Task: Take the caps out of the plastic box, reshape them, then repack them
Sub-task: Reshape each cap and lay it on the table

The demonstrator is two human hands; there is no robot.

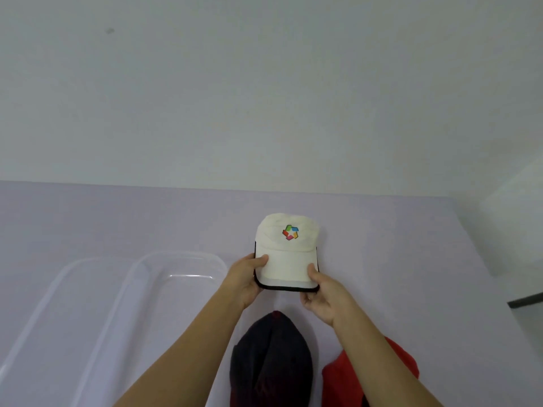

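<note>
A white cap [286, 251] with a multicoloured logo and a black-edged brim sits at the middle of the lilac surface, brim toward me. My left hand [245, 276] grips the brim's left side and my right hand [323, 295] grips its right front corner. A dark navy cap [270, 362] lies nearer to me, under my arms. A red cap [346, 380] lies to its right, partly hidden by my right forearm. The clear plastic box [176, 277] stands to the left with nothing visible inside it.
The lilac surface [411, 259] meets a pale wall at the back. A second clear plastic piece [58, 304], perhaps the lid, lies left of the box. A dark edge [526, 302] shows at the far right.
</note>
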